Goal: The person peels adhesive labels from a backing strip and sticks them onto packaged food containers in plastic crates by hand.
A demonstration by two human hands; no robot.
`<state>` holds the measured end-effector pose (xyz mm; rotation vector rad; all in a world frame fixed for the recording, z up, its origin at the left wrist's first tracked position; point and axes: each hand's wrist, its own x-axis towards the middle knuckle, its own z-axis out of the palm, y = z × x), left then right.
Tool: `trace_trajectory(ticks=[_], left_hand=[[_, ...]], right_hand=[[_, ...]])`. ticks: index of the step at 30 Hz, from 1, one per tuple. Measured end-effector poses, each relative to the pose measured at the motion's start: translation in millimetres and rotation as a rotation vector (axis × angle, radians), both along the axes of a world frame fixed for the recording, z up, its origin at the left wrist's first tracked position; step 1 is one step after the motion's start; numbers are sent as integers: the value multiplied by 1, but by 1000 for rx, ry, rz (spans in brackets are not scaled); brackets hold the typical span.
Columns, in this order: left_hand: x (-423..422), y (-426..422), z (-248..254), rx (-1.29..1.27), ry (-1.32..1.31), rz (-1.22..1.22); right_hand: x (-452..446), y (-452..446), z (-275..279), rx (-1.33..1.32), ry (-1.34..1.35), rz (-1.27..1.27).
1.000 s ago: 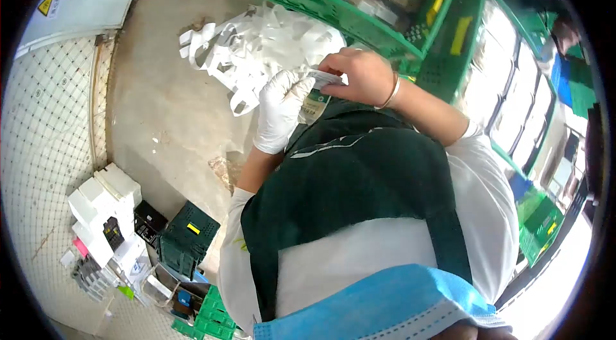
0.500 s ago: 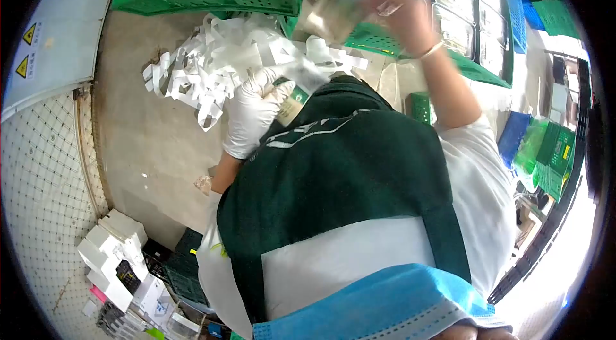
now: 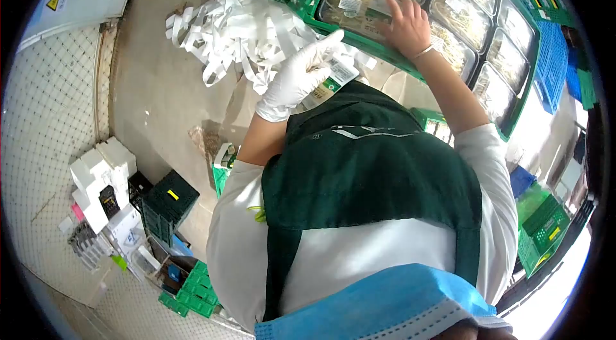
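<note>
Lowered since the earlier frame, the bare right hand [image 3: 409, 24] lies spread, gripping nothing visible, on a sprout pack [image 3: 350, 7] in the green crate [image 3: 367, 45], seemingly pressing it. The gloved left hand [image 3: 299, 78] pinches labels [image 3: 341, 73] before the apron [image 3: 378, 176], apparently within easy reach; their print is illegible, and the right hand covers the pack's near corner.

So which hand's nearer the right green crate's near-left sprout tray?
Right: right hand at the right end of the tray; left hand outside the crate, holding printed labels.
</note>
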<state>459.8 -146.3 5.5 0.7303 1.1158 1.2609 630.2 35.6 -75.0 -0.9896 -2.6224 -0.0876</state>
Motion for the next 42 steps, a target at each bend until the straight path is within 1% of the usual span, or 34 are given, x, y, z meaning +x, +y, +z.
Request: trace_trajectory(ticks=[1,2,3,4,5,6,7,8,9,10,11,13,14,15,17,19,20,21,22,23,24,25,27,28,29,30,31,33,34,35,37,39,41,42], left_hand=[[4,-2,-2,-49,29,-8],[8,-4,-11,-118,77,53],[9,-2,-17,-123,79,56],[9,0,-22,-98,107,44],[8,0,-25,-74,134,27],[10,4,-19,-26,243,30],[10,9,-14,-26,242,23],[10,14,-10,-13,162,25],[12,20,-7,5,80,32],[19,28,-6,119,71,83],[23,31,-7,120,65,82],[25,37,-9,131,190,95],[22,41,-3,127,303,22],[17,43,-2,136,298,18],[8,44,-3,18,482,53],[3,48,-6,32,484,61],[2,52,-8,46,489,73],[1,55,-10,58,494,87],[-4,56,-12,172,482,69],[-8,52,-7,-13,171,52],[-16,48,-9,-71,152,33],[-24,43,-14,-130,138,13],[-29,38,-19,-138,103,59],[-30,37,-20,-18,338,15],[-29,35,-22,100,571,-30],[-28,33,-30,18,568,-16],[-23,33,-26,8,567,1],[-12,35,-15,-164,12,122],[-5,38,-16,-102,-66,204],[2,44,-13,-103,-62,209],[16,53,-5,-135,-85,291],[23,60,-6,-110,-15,245],[33,72,-11,-99,137,228],[39,78,-16,-29,118,213]], right_hand=[[4,2,-2,-5,-2,10],[6,4,-5,6,-66,89],[8,5,-7,17,-127,165],[8,6,-10,-57,-118,143],[9,9,-11,-49,-143,128],[10,11,-7,-103,-217,82],[12,13,-1,-155,-294,37],[19,12,8,-3,-240,36],[22,10,22,7,-246,38],[23,5,39,-378,-65,96],[24,-6,54,-768,123,145],[14,-40,80,-858,259,283],[10,-50,85,-846,193,262],[5,-57,86,-807,245,185],[-3,-58,87,-827,352,136],[-6,-49,90,-872,484,144],[-5,-30,92,-594,416,140],[-2,4,91,-441,429,112],[6,50,88,-412,465,126],[7,77,96,-391,298,-73],[7,100,95,-332,269,44],[6,119,66,-318,214,52],[0,135,11,-98,1,27],[-4,129,-1,-47,-103,-18],[-6,125,-11,-15,-76,-79],[-7,120,-18,26,-31,-141],[-8,115,-19,66,16,-201],[-6,108,-17,110,-37,-138],[-5,109,-14,166,-86,-93],[0,114,-20,47,-128,-20],[6,120,-7,13,-268,-60],[18,123,14,-14,-363,-47],[29,111,34,-341,-81,41],[32,93,59,-798,194,142]])
